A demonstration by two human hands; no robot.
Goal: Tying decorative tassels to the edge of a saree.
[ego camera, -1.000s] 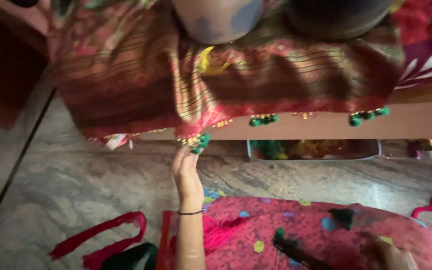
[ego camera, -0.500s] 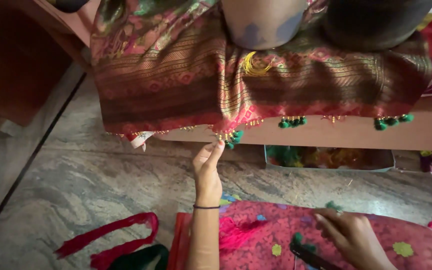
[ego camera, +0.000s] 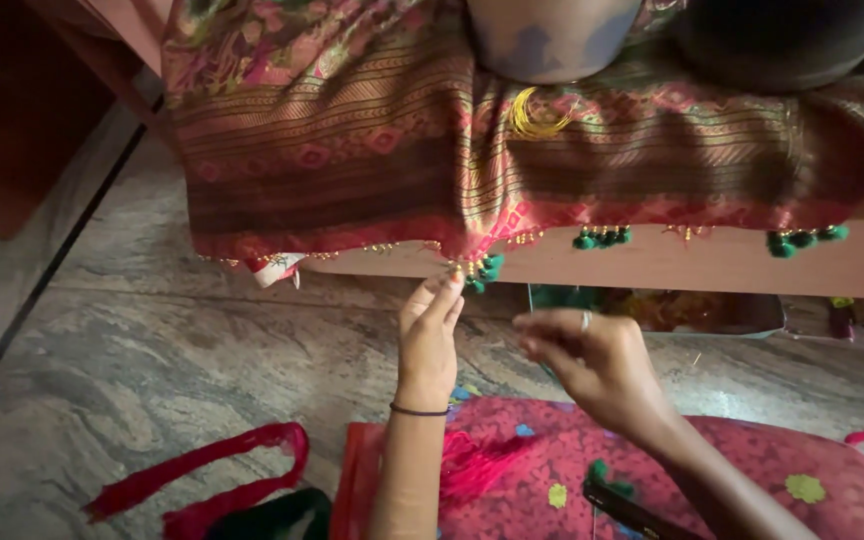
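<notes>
A red and green woven sari (ego camera: 392, 170) with gold stripes hangs over a wooden ledge (ego camera: 672, 265). Its lower border carries gold beads and green tassels. My left hand (ego camera: 430, 335) reaches up and pinches the border at one green tassel (ego camera: 482, 272). My right hand (ego camera: 592, 365), with a ring, is raised beside it, fingers pinched together; whether it holds a thread or needle I cannot tell. Two more green tassels (ego camera: 600, 238) (ego camera: 804, 240) hang further right.
A pale pot (ego camera: 552, 35) and a dark pot (ego camera: 782, 40) weigh the sari down. Under the ledge lies a tray of coloured thread (ego camera: 692, 315). A red dotted cloth (ego camera: 712, 480) covers my lap, scissors (ego camera: 622, 505) on it. Red bag handles (ego camera: 202, 480) lie on the stone floor.
My right hand has lifted off my lap and come up next to my left hand at the tassel. The view has shifted slightly closer to the sari.
</notes>
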